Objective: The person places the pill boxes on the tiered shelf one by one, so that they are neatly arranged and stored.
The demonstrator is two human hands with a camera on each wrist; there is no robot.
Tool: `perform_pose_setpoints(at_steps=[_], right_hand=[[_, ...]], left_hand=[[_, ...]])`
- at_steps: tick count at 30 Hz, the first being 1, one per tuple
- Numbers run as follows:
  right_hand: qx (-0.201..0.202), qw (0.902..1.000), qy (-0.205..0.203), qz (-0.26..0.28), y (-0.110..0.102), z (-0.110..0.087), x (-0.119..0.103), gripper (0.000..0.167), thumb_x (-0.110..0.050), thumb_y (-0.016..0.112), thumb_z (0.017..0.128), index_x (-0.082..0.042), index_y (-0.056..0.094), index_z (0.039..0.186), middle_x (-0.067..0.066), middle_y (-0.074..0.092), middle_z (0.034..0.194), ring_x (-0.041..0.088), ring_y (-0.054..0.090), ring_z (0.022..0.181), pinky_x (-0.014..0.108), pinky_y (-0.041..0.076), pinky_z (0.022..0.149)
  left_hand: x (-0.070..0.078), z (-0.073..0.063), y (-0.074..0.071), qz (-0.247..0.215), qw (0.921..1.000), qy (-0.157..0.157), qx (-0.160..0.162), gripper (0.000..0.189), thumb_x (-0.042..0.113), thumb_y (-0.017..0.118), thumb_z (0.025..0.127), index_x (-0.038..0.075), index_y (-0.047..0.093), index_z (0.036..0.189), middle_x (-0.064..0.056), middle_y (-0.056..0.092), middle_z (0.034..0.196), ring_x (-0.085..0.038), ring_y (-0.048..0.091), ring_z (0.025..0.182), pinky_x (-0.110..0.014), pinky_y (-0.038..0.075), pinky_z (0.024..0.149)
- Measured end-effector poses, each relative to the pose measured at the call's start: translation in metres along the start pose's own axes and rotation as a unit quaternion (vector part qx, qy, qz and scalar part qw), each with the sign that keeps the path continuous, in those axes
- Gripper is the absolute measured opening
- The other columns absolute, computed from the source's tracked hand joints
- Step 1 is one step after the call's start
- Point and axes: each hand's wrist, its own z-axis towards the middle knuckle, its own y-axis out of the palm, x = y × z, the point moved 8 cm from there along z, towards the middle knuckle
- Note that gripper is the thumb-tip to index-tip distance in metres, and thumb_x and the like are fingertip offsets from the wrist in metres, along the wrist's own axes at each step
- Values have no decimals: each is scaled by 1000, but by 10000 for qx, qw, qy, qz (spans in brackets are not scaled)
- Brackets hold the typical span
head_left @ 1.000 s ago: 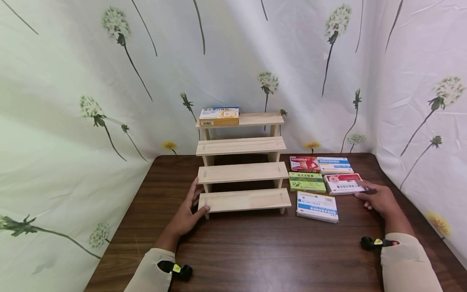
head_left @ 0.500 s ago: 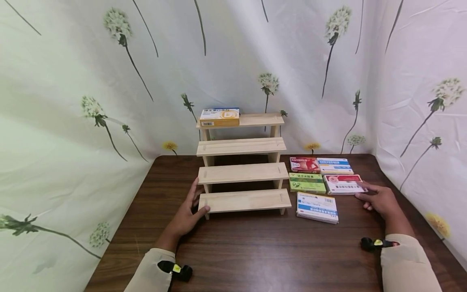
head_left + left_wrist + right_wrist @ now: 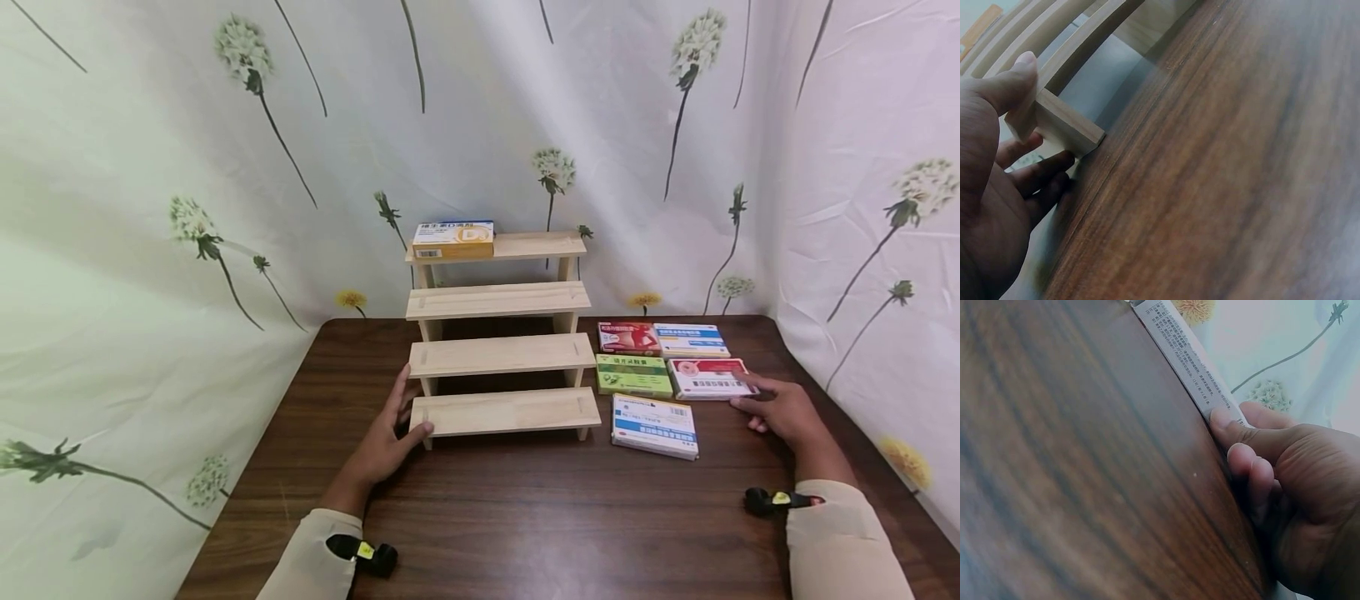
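A four-step wooden display stand (image 3: 502, 356) stands on the table. My left hand (image 3: 386, 446) holds its left end: the thumb lies on the lowest step, and the other fingers are around the side. The left wrist view shows the fingers beyond the stand's end leg (image 3: 1067, 122). On the right, my right hand (image 3: 783, 412) pinches the right end of a red and white medicine box (image 3: 708, 379), which lies flat. In the right wrist view the thumb presses the long printed side of that box (image 3: 1179, 356), with the other fingers curled.
An orange and white vitamin D box (image 3: 453, 240) sits on the top step's left end. Around the held box lie a red box (image 3: 628, 337), a green box (image 3: 634, 375), a blue and white box (image 3: 690, 340) and another blue and white box (image 3: 654, 427). Flowered cloth hangs behind the table.
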Motion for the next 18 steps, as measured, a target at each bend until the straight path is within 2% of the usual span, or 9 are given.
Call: perform_pose_setpoints(at_steps=[4, 11, 16, 18], right_hand=[[-1, 9998, 203, 57, -2, 2, 4, 72, -23, 80, 102, -11, 43, 163, 1, 64, 80, 9, 64, 59, 27, 55, 57], [85, 9997, 233, 26, -4, 0, 5, 68, -24, 77, 105, -12, 44, 163, 2, 64, 81, 10, 64, 59, 27, 55, 57], [127, 9997, 193, -6, -4, -2, 5, 66, -25, 74, 107, -13, 43, 163, 0, 62, 74, 11, 62, 58, 28, 53, 56], [126, 9997, 203, -3, -4, -2, 4, 66, -26, 73, 107, -14, 42, 164, -1, 62, 71, 11, 61, 58, 28, 52, 56]], left_hand=[[1, 0, 0, 5, 10000, 11, -2, 104, 21, 73, 107, 41, -2, 176, -26, 35, 176, -47, 43, 159, -67, 40, 120], [-1, 0, 0, -10, 10000, -8, -5, 104, 21, 74, 107, 36, -1, 177, -26, 35, 175, -49, 44, 157, -67, 39, 120], [-1, -1, 0, 28, 10000, 33, -8, 103, 20, 73, 107, 30, -1, 178, -27, 35, 175, -50, 45, 156, -69, 40, 119], [0, -1, 0, 21, 10000, 60, -1, 103, 19, 73, 107, 32, -1, 178, -28, 35, 175, -51, 45, 156, -69, 41, 119]])
